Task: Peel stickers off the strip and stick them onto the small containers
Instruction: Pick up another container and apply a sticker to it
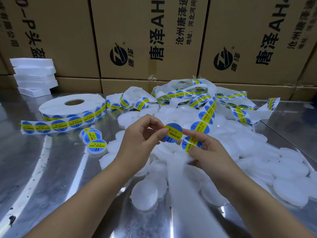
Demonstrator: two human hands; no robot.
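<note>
My left hand [143, 140] pinches a round blue-and-yellow sticker [172, 133] by its left edge, held up in the middle of the view. My right hand [204, 150] holds the sticker strip [205, 114] where it bends, and its forefinger touches the sticker's right edge. The strip runs up and back to a tangled heap [193, 95]. Below and around my hands lies a pile of small white round containers [248, 148] without stickers. Three containers with stickers [96, 143] sit to the left of my left hand.
A large sticker roll [72, 107] lies flat at the left on the shiny metal table [42, 169], its loose end stretched out leftward. White foam blocks [34, 76] are stacked at the back left. Printed cardboard boxes [151, 40] wall off the back.
</note>
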